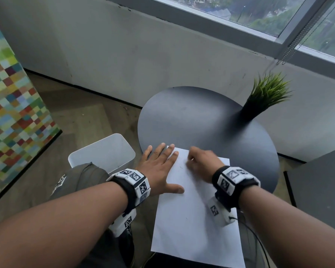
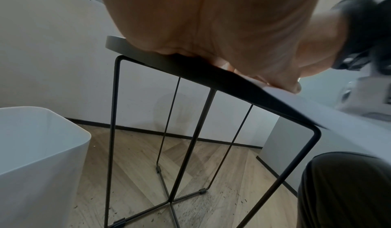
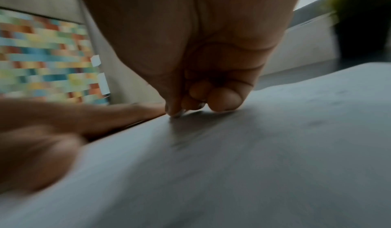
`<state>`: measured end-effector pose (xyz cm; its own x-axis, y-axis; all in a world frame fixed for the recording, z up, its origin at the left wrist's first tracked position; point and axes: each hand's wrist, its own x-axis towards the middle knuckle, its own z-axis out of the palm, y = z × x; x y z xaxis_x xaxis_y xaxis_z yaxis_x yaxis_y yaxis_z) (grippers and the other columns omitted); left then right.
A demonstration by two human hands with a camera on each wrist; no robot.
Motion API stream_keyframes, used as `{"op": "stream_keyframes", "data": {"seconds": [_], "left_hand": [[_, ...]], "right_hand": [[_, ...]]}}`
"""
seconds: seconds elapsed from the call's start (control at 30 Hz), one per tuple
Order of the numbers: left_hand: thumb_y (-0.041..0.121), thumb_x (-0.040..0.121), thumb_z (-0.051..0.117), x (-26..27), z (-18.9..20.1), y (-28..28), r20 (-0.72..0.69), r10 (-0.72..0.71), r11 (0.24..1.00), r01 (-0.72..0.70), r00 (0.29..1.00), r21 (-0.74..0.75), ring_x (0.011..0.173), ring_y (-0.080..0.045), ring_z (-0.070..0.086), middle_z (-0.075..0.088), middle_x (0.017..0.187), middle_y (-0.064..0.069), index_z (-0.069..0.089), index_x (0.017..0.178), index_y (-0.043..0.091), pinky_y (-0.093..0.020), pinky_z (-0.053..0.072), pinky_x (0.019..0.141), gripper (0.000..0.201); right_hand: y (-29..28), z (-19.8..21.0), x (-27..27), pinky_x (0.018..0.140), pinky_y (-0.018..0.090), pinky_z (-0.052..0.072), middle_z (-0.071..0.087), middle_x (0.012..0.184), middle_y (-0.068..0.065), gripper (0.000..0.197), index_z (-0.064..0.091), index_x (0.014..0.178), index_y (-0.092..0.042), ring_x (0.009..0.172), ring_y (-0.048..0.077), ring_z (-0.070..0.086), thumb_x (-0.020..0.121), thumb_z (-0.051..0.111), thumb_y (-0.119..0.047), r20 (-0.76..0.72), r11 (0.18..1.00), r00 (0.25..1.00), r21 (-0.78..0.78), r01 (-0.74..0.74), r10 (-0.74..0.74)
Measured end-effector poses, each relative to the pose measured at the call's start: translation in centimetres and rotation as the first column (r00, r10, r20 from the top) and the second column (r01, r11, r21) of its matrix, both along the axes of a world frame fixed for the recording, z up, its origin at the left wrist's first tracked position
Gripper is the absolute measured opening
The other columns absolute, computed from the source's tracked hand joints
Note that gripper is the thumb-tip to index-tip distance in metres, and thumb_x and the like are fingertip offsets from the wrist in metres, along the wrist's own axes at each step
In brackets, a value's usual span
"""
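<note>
A white sheet of paper (image 1: 191,219) lies on a round dark table (image 1: 191,117) and overhangs its near edge. My left hand (image 1: 159,167) lies flat with its fingers spread. It presses the sheet's far left corner, partly on the paper and partly on the table. My right hand (image 1: 199,161) is curled on the sheet near its far edge. In the right wrist view the right hand (image 3: 201,97) has thumb and fingertips bunched together, touching the paper (image 3: 232,164). No fold or lifted edge shows between them. The left hand (image 3: 63,119) is blurred beside it.
A green plant in a black pot (image 1: 265,95) stands at the table's far right. A white bin (image 1: 104,149) sits on the wooden floor left of the table, beside my knee. A colourful checked panel (image 1: 12,113) stands far left. The wall and window run behind.
</note>
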<state>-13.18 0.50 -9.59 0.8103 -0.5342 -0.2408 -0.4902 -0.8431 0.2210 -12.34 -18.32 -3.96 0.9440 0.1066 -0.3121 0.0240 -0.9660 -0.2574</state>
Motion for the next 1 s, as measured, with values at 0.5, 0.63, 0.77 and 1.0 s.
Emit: {"op": "stream_keyframes", "data": {"seconds": [0.5, 0.63, 0.77, 1.0], "left_hand": [[0.094, 0.077, 0.036, -0.1, 0.1, 0.1, 0.007, 0.002, 1.0, -0.002, 1.0, 0.009, 0.155, -0.02, -0.021, -0.022, 0.169, 0.006, -0.009, 0.162, 0.026, -0.051, -0.01, 0.124, 0.118], [0.093, 0.077, 0.037, 0.1, 0.1, 0.1, 0.013, -0.003, 1.0, 0.003, 1.0, -0.002, 0.155, -0.02, -0.019, -0.02, 0.169, 0.006, -0.008, 0.162, 0.026, -0.05, -0.01, 0.124, 0.117], [0.093, 0.076, 0.039, 0.0, 0.3, 0.1, -0.005, 0.004, 1.0, -0.004, 1.0, 0.001, 0.155, -0.018, -0.019, -0.02, 0.169, 0.007, -0.007, 0.162, 0.027, -0.049, -0.009, 0.124, 0.118], [0.095, 0.075, 0.036, 1.3, 1.1, 0.7, 0.012, 0.043, 0.999, -0.043, 0.999, -0.011, 0.156, -0.015, -0.008, -0.006, 0.171, 0.01, 0.006, 0.163, 0.027, -0.046, 0.001, 0.124, 0.115]], "right_hand": [[0.2, 0.5, 0.2, 0.072, 0.035, 0.046, 0.065, 0.096, 0.014, 0.013, 0.051, 0.098, -0.015, 0.089, 0.035, 0.059, 0.092, 0.05, -0.026, 0.024, 0.998, 0.998, -0.016, 0.057, -0.057], [1.6, -0.1, -1.2, 0.074, 0.034, 0.044, 0.065, 0.098, 0.012, 0.013, 0.051, 0.101, -0.016, 0.09, 0.033, 0.058, 0.094, 0.048, -0.027, -0.019, 0.998, 0.998, 0.034, -0.051, 0.052], [-3.3, 0.4, -0.5, 0.068, 0.033, 0.049, 0.063, 0.086, 0.007, 0.009, 0.051, 0.089, -0.021, 0.08, 0.029, 0.058, 0.089, 0.054, -0.029, -0.021, 0.976, 0.977, 0.038, 0.213, -0.212], [-4.9, 0.8, -1.0, 0.071, 0.033, 0.051, 0.065, 0.091, 0.006, 0.008, 0.052, 0.09, -0.022, 0.081, 0.025, 0.061, 0.089, 0.054, -0.03, -0.023, 0.961, 0.961, 0.035, 0.275, -0.274]]}}
